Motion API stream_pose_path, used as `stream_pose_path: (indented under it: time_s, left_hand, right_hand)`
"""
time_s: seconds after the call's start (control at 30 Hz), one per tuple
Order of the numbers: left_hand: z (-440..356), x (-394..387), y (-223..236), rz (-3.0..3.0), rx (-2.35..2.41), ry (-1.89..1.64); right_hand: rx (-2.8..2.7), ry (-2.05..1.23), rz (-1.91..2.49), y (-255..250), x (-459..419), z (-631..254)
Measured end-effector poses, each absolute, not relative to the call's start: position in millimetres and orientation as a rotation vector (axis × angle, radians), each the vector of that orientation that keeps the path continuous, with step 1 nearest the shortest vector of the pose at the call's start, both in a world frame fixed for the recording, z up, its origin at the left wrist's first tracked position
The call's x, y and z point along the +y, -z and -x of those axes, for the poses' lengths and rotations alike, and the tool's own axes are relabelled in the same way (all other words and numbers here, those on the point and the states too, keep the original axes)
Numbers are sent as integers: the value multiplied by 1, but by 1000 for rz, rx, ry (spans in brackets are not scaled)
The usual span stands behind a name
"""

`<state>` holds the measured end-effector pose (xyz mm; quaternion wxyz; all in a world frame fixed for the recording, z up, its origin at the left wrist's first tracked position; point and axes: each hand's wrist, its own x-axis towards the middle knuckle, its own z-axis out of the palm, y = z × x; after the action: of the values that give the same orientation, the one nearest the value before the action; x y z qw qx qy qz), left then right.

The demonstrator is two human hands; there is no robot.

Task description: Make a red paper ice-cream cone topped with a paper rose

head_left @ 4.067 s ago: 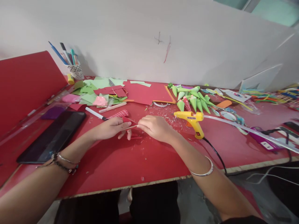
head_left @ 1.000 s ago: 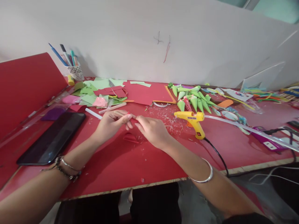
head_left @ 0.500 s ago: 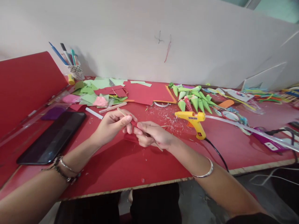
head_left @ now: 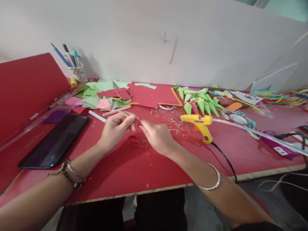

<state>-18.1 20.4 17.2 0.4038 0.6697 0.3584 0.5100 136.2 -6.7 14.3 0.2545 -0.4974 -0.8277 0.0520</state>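
Note:
My left hand point(head_left: 117, 126) is closed around a thin pale stick point(head_left: 123, 113), which pokes out above its fingers. My right hand point(head_left: 157, 134) is pinched at the stick's right end, its fingertips on a small red piece point(head_left: 140, 123) that looks like paper. Fingers cover most of this piece. Below the hands a folded red paper piece point(head_left: 135, 141) lies on the red table point(head_left: 115, 173).
A yellow glue gun point(head_left: 198, 121) lies to the right, its black cord hanging over the edge. Several green paper cones point(head_left: 202, 104) sit behind it. A black phone point(head_left: 55, 141), paper scraps point(head_left: 93, 93) and a pen cup point(head_left: 79, 73) are at left.
My right hand has turned over, back of the hand up, and pinches at the stick's end. The folded red paper below now shows more fully. My left hand has barely moved.

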Motion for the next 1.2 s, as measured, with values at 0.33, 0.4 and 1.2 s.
stream_pose_path:
  time_s: [0.33, 0.4, 1.2]
  left_hand:
    - [18, 14, -24, -1411, 688, -1173]
    - [18, 13, -26, -1384, 676, -1143]
    - [23, 16, -27, -1275, 485, -929]
  right_hand:
    - [-1420, -1956, 463, -12, -7, -137]
    - [-1309, -2108, 376, -10, -6, -137]
    - [-1210, -2362, 214, -7, -5, -142]
